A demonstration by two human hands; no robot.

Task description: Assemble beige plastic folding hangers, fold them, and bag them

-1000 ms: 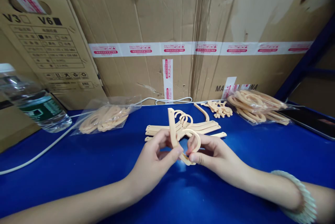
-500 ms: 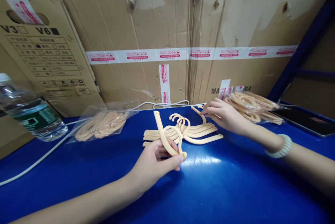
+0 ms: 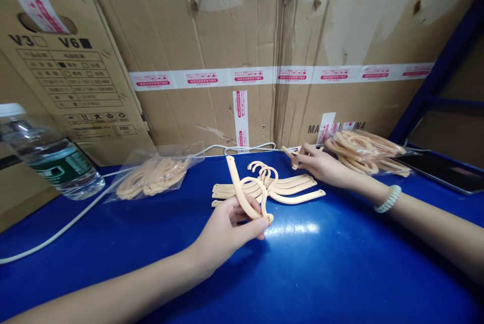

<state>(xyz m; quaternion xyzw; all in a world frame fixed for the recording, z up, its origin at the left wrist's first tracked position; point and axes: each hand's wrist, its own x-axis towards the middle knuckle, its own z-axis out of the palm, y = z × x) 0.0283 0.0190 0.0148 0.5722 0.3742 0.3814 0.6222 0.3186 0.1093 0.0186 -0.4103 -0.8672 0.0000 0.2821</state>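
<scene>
My left hand [image 3: 230, 230] is closed on a beige hanger piece [image 3: 236, 177], a curved arm joined to a hook loop, held up over the blue table near its middle. Behind it lie several beige hangers [image 3: 293, 186], overlapping, their hooks pointing away from me. Farther back on the right, my right hand [image 3: 321, 162] pinches a small beige hanger arm [image 3: 290, 155]; part of that arm is hidden by the fingers. The right wrist wears a pale coiled band [image 3: 388, 199].
Clear bags of beige hanger parts lie at the left [image 3: 151, 177] and right [image 3: 365, 150]. A water bottle [image 3: 56, 162] leans at far left beside a white cable [image 3: 49, 233]. A black phone [image 3: 442, 170] rests at right. Cardboard boxes [image 3: 212, 36] wall off the table's back.
My right hand has closed on the beige hanger arm and lifted it slightly, turning it. The left hand still holds its piece; the whole view has shifted a little.
</scene>
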